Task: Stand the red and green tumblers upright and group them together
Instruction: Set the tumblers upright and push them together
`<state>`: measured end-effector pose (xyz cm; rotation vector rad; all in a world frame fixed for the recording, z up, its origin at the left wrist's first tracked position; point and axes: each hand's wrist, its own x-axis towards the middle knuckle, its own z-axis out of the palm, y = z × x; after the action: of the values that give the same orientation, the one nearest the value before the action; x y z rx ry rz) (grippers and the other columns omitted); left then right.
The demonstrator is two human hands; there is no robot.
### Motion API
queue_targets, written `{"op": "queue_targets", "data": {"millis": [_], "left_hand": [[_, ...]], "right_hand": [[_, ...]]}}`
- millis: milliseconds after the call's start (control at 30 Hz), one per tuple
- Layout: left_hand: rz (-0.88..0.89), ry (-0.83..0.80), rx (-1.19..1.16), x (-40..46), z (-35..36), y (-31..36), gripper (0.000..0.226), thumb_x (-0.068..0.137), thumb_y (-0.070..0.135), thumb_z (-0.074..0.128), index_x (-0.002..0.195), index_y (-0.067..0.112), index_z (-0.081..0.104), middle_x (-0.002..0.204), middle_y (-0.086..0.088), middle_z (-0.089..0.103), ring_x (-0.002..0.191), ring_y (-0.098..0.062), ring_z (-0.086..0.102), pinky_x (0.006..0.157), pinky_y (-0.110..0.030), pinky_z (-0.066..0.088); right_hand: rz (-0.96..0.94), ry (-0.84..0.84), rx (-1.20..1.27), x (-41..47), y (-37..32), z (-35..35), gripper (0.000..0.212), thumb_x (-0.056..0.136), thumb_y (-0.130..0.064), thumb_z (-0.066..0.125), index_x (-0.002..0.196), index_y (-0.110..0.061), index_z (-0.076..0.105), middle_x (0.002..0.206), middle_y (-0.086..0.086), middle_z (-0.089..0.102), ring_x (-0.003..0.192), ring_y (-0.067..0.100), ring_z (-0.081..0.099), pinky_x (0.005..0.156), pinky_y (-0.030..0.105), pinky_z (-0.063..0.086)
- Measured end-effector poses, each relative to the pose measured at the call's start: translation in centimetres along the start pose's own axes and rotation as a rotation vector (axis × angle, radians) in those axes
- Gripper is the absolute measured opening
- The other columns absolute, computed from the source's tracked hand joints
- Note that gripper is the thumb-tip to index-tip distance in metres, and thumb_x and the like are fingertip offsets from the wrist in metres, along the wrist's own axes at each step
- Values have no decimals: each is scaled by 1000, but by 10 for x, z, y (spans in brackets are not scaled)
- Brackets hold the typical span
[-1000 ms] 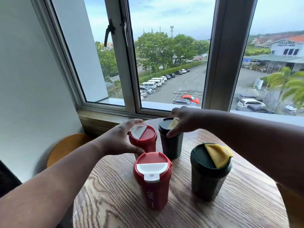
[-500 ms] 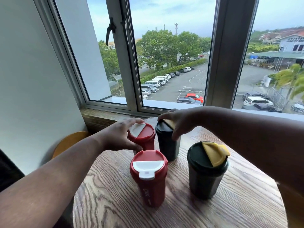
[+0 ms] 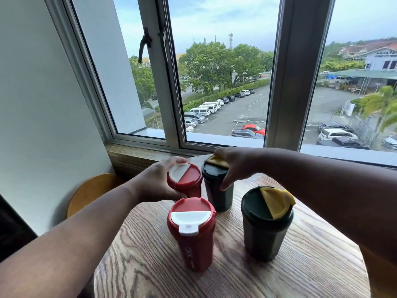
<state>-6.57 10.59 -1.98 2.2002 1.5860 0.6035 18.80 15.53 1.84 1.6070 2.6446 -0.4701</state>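
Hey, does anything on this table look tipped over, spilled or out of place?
Nothing stands out. All four tumblers stand upright on the round wooden table, lids on; the left hand and right hand grip the far red and green ones.

I see a round wooden table with bold grain [image 3: 279, 274] carrying four upright lidded tumblers. Taking the near red tumbler with the white flip lid [image 3: 191, 233] as my landmark: a second red one [image 3: 185, 179] stands just behind it, a dark green yellow-lidded tumbler [image 3: 266, 224] to its right (well apart), another green one [image 3: 217, 190] behind-right.
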Motion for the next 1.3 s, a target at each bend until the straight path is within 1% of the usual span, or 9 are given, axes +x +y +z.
{"op": "queue_targets", "data": {"millis": [167, 300, 467, 633, 767, 900, 1000, 1133, 1300], "left_hand": [[39, -1, -16, 0, 0, 4, 102, 55, 38, 97, 143, 26, 47, 135, 8, 56, 126, -9, 52, 111, -31, 41], [36, -21, -44, 2, 3, 4, 103, 51, 46, 96, 140, 32, 47, 135, 10, 56, 126, -8, 53, 110, -36, 45], [23, -41, -41, 6, 3, 6, 106, 49, 50, 95, 141, 34, 45, 135, 10, 56, 126, -11, 54, 108, -40, 46], [-13, -78, -11, 11, 2, 9, 103, 58, 38, 95, 145, 33, 40, 140, 8, 51, 128, -13, 50, 111, -37, 42], [-48, -99, 3, 11, 1, 12, 100, 63, 33, 94, 146, 36, 39, 139, 10, 49, 126, -12, 48, 106, -26, 38], [-90, -123, -78, 8, -1, 12, 103, 60, 34, 96, 143, 44, 37, 142, 6, 50, 128, -16, 52, 110, -34, 42], [-115, -123, -92, -2, -8, 16, 103, 67, 27, 93, 146, 48, 31, 145, 9, 42, 130, -15, 45, 109, -35, 42], [-90, 38, -43, -27, -16, 33, 77, 81, 23, 82, 142, 43, 39, 139, 5, 46, 122, -12, 48, 99, -30, 44], [-54, 331, 23, -62, -11, 69, 32, 88, 28, 74, 118, 33, 63, 110, 7, 64, 93, -3, 61, 77, -29, 55]], "right_hand": [[-60, 9, 14, -1, 7, -3, 105, 65, -31, 88, 150, -23, 28, 147, 6, 44, 126, 24, 47, 101, 31, 42], [-82, 24, -11, 1, 11, -3, 105, 65, -28, 87, 151, -25, 28, 147, 6, 42, 127, 24, 46, 102, 31, 43], [-74, 42, -3, 5, 19, -3, 107, 65, -29, 86, 152, -32, 25, 145, 6, 39, 126, 24, 46, 95, 26, 41], [-50, 41, 31, 6, 22, -1, 109, 67, -28, 86, 154, -32, 21, 149, 7, 36, 127, 26, 46, 90, 26, 44], [-43, 27, 42, 0, 20, -1, 110, 70, -26, 85, 156, -33, 17, 154, 10, 35, 132, 28, 44, 104, 33, 44], [-43, 2, 80, -5, 19, -2, 114, 71, -27, 86, 157, -31, 10, 156, 12, 35, 134, 29, 43, 92, 29, 44], [-41, 51, 96, -12, 21, -3, 114, 71, -35, 85, 157, -27, 10, 156, 13, 34, 137, 31, 41, 110, 37, 39], [-107, 201, 153, -39, 27, -5, 97, 77, -38, 80, 154, -25, 23, 154, 9, 32, 136, 29, 41, 112, 38, 37], [-186, 230, 210, -70, 43, 1, 72, 78, -40, 77, 141, -28, 46, 142, 4, 48, 125, 22, 51, 106, 43, 45]]}}
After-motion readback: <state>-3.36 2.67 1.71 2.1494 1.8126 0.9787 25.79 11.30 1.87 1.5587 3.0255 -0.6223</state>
